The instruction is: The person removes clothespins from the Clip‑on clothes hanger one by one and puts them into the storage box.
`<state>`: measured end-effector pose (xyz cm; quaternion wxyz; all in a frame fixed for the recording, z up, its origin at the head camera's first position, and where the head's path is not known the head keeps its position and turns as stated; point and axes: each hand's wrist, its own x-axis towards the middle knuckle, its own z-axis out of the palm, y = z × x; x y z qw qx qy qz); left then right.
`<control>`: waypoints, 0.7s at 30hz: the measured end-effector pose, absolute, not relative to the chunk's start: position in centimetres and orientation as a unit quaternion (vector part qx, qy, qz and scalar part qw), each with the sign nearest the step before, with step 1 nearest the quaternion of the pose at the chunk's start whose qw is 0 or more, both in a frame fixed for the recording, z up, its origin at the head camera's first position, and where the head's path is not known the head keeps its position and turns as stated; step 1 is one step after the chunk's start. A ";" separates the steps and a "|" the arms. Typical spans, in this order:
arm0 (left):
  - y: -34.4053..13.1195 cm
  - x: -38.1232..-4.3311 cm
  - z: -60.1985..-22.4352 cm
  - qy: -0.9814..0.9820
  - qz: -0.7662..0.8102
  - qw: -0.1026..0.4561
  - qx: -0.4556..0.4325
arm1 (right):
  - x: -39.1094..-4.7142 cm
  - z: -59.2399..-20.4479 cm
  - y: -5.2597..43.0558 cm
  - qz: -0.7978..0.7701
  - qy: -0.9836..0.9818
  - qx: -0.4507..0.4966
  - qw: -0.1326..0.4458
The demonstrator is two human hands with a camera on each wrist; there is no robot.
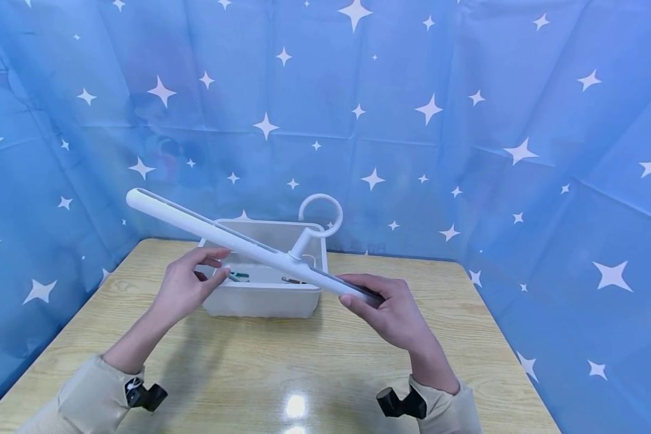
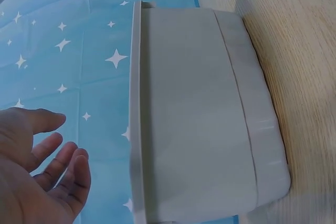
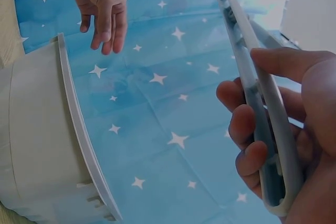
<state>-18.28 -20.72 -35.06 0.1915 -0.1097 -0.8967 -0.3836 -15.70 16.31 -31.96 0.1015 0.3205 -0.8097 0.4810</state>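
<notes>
A white plastic clothes hanger (image 1: pixel 249 248) hangs in the air above the table, tilted, its hook (image 1: pixel 339 220) up and its far end raised to the left. My right hand (image 1: pixel 387 310) grips the lower right end, thumb on the near side; in the right wrist view the fingers curl round the hanger (image 3: pixel 278 129). With loosely bent fingers and nothing held, my left hand (image 1: pixel 184 283) is below the hanger's raised part, by the left side of a white bin (image 1: pixel 263 303). The left wrist view shows the left hand (image 2: pixel 42 171) apart from the bin wall (image 2: pixel 194 108).
Inside the bin lie a small green item (image 1: pixel 240 276) and a small dark item (image 1: pixel 292 280); the hanger hides part of the interior. The bin stands toward the back of a wooden table (image 1: pixel 304 361). A blue star-patterned curtain (image 1: pixel 390 138) surrounds the table's back and sides.
</notes>
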 end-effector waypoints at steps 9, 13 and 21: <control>-19.5 -16.8 -34.1 -0.850 -0.328 0.364 -0.194 | -15.7 -31.9 16.3 0.482 -0.810 0.320 0.098; -18.7 -16.1 -33.3 -0.806 -0.311 0.437 -0.252 | -15.6 -31.9 16.2 0.480 -0.811 0.320 0.097; -17.7 -15.4 -32.2 -0.749 -0.270 0.516 -0.315 | -15.4 -31.8 16.2 0.477 -0.816 0.314 0.096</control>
